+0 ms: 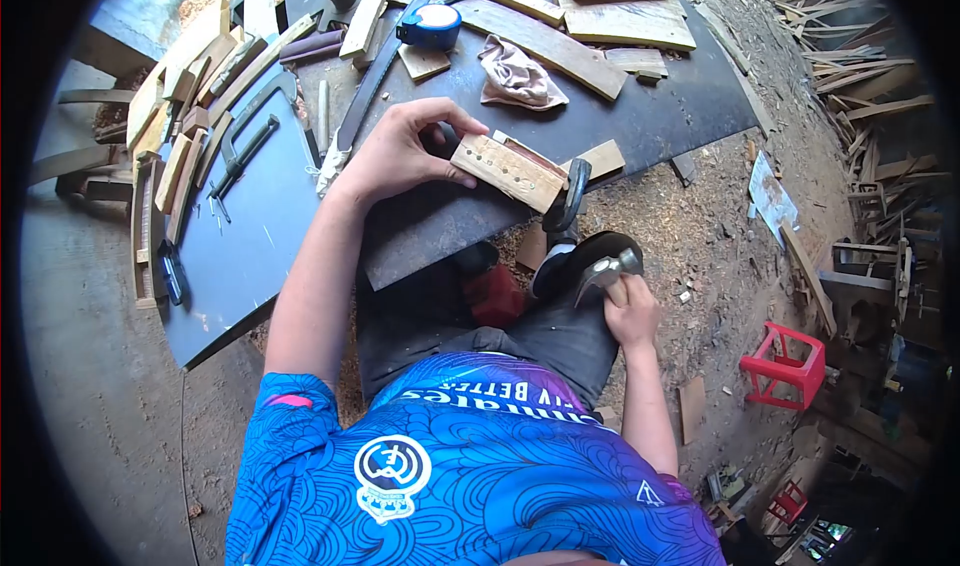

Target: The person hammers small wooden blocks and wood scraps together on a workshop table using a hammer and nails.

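Left hand [395, 153] and right hand [634, 314] are both occupied as I look on from afar through the head camera: thumb and fingers of the left pinch one end of a wooden block [508, 174], while the right is wrapped around a claw hammer [603, 273]. The block, marked with a line of small dark spots and recessed along its far side, is at the near edge of a dark tabletop [650, 116]; I cannot tell whether its underside rests there. Its other end is just beside a dark clamp [575, 194] at the table's edge, near a flat wood offcut [603, 159]. The hammer is apart from the block, its head raised over the person's thigh. Beyond the block lie a crumpled cloth [518, 74], a blue tape measure [432, 26] and several boards [560, 51]. To the left, I see a G-clamp [243, 156] beside a row of wood strips [185, 171]. A red stool [790, 366] stands well off to the right on shavings-strewn ground [690, 341], with stacked timber [865, 76] farther back.
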`<state>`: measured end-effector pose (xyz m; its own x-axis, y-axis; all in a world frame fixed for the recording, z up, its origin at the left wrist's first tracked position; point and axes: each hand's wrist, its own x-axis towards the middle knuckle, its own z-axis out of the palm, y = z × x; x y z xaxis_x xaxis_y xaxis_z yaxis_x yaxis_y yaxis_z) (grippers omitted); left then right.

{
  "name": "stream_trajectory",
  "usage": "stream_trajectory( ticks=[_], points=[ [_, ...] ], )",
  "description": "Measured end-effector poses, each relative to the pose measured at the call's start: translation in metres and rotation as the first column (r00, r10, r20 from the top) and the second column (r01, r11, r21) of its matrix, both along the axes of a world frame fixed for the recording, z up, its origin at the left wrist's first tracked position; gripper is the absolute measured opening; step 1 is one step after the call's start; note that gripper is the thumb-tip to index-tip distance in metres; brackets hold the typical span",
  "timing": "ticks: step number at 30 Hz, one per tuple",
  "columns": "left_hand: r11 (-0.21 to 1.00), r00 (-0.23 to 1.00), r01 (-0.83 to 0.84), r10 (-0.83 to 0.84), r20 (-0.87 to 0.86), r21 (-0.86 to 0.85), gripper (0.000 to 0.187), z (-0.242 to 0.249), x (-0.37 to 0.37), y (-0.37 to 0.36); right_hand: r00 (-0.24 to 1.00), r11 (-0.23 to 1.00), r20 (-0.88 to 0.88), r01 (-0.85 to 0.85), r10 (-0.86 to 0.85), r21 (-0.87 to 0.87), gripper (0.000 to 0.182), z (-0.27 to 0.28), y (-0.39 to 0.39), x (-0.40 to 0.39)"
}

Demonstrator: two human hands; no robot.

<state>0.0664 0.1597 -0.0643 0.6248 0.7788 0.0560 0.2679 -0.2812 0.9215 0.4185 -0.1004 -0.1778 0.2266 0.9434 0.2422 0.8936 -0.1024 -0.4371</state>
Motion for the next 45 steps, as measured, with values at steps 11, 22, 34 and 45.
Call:
stream_trajectory(
  ticks=[11, 22, 34, 45],
  points=[
    [0.912, 0.944, -0.297, 0.325, -0.059, 0.283, 0.057, 0.019, -0.008, -0.051, 0.992, 0.909, 0.007, -0.11, 0.123, -0.401, 0.03, -0.012, 0.008, 0.006],
    [0.489, 0.249, -0.621, 0.864, -0.438, 0.612, 0.023, 0.051, -0.215, -0.093, 0.981, 0.921, 0.016, -0.174, 0.192, -0.347, 0.035, -0.022, 0.008, 0.007],
    [0.321, 0.083, -0.791, 0.9, -0.429, 0.521, 0.024, 0.004, -0.292, -0.078, 0.984, 0.893, 0.065, -0.119, 0.163, -0.434, 0.036, -0.01, 0.012, 0.0],
    [0.323, 0.15, -0.721, 0.937, -0.316, 0.614, 0.013, -0.025, -0.302, -0.055, 0.993, 0.813, 0.07, -0.035, 0.093, -0.581, 0.041, -0.003, 0.012, 0.001]
  ],
)
